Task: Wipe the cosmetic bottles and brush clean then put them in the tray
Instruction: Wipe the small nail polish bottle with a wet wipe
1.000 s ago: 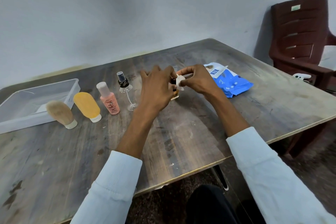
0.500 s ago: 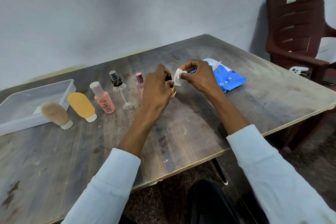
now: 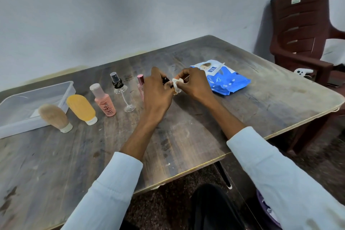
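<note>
My left hand (image 3: 157, 94) grips a small black-capped bottle (image 3: 165, 80), mostly hidden by the fingers. My right hand (image 3: 194, 85) pinches a white wipe (image 3: 177, 84) against that bottle. A slim pink bottle (image 3: 140, 85) stands just left of my left hand. Further left stand a clear spray bottle (image 3: 122, 92), a pink bottle (image 3: 103, 100), an orange tube (image 3: 81, 108) and a tan brush (image 3: 55, 117). The clear plastic tray (image 3: 70, 87) lies at the far left.
A blue pack of wipes (image 3: 225, 78) lies right of my hands. A dark red plastic chair (image 3: 302, 41) stands beyond the table's right corner, with a white controller (image 3: 302, 71) on its seat. The table's front edge runs under my forearms.
The wipe has shifted down along the small bottle between my hands. The view has moved slightly; the objects on the table have not moved.
</note>
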